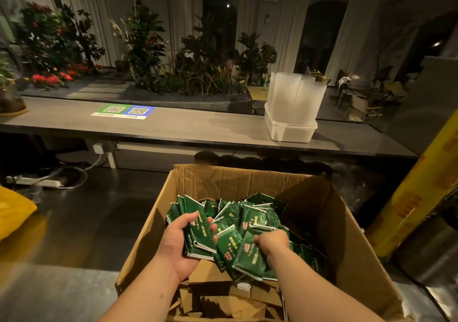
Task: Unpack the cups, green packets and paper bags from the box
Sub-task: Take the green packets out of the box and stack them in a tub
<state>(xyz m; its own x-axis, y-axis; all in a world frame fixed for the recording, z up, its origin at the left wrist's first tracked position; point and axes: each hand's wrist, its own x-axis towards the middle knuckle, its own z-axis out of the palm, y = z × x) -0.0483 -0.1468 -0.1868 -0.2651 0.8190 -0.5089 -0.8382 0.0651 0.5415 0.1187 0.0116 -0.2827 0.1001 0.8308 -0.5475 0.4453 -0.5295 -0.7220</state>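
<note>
An open cardboard box (238,180) stands in front of me, holding several green packets (250,216) with brown paper bags (223,294) under them near the front. Both hands are inside the box. My left hand (181,245) grips a stack of green packets (200,232) from the left side, thumb over the top. My right hand (271,243) curls its fingers round a bunch of green packets (245,257) lying in the heap. No cups show inside the box.
A long grey counter (188,126) runs behind the box, with a QR-code sheet (124,111) and a white tub (290,128) of clear plastic pieces. A yellow roll (416,185) leans at right, a yellow bag (12,212) sits left. Cables and a power strip (47,181) lie on the surface.
</note>
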